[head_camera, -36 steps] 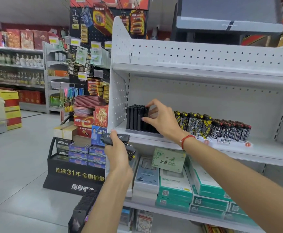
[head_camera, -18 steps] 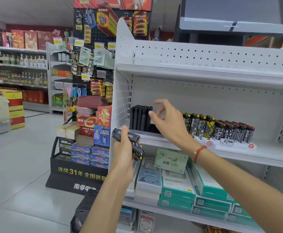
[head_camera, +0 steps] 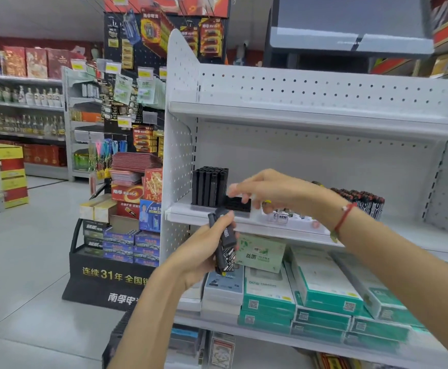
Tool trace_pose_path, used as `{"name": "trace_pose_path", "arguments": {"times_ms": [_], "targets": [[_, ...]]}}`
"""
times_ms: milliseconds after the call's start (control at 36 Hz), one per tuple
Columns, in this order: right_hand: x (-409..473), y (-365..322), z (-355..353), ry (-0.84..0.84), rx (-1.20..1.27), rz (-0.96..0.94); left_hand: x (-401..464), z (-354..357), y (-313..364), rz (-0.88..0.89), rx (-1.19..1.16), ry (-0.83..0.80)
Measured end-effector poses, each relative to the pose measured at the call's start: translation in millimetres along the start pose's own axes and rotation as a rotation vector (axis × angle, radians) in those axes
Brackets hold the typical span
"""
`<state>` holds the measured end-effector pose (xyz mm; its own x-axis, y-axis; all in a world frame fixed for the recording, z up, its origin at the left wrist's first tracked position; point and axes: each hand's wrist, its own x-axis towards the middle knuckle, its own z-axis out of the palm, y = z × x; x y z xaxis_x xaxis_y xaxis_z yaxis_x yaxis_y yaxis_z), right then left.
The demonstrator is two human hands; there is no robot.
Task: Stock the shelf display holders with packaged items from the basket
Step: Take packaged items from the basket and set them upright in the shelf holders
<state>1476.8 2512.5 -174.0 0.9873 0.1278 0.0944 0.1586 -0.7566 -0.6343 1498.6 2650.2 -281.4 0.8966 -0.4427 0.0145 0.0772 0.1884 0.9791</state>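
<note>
Gripped in the left hand [head_camera: 204, 251] is a small bundle of dark lighters [head_camera: 224, 243], fingers curled round them and thumb pressed on top, held just below the front edge of the white shelf [head_camera: 244, 225]. The bundle stands roughly upright, tilted a little, with white print on one side.

Up on that shelf, at its left end, stands a black display holder [head_camera: 237, 203], its left part filled with plain black lighters [head_camera: 209, 186] packed upright; its right part is a low black tray with open slots.

Over that low part hangs the right hand [head_camera: 276, 190], blurred, fingers stretched leftward and relaxed, holding nothing that can be made out. Its fingertips [head_camera: 233, 189] sit close to the upright black lighters, but the blur hides whether they touch. A red string bracelet [head_camera: 344, 218] circles the wrist.

Right of the hand, a row of patterned lighters [head_camera: 361, 202] with red tops stands on the same shelf, partly hidden behind the forearm.

Below, teal-and-white boxes [head_camera: 321, 286] lie stacked on the lower shelf.
</note>
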Motion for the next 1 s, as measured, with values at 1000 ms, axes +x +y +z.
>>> {"name": "trace_pose_path", "arguments": {"times_ms": [1000], "targets": [[60, 24, 61, 0.771, -0.186, -0.391, 4, -24, 13, 0.132, -0.712, 0.257]]}}
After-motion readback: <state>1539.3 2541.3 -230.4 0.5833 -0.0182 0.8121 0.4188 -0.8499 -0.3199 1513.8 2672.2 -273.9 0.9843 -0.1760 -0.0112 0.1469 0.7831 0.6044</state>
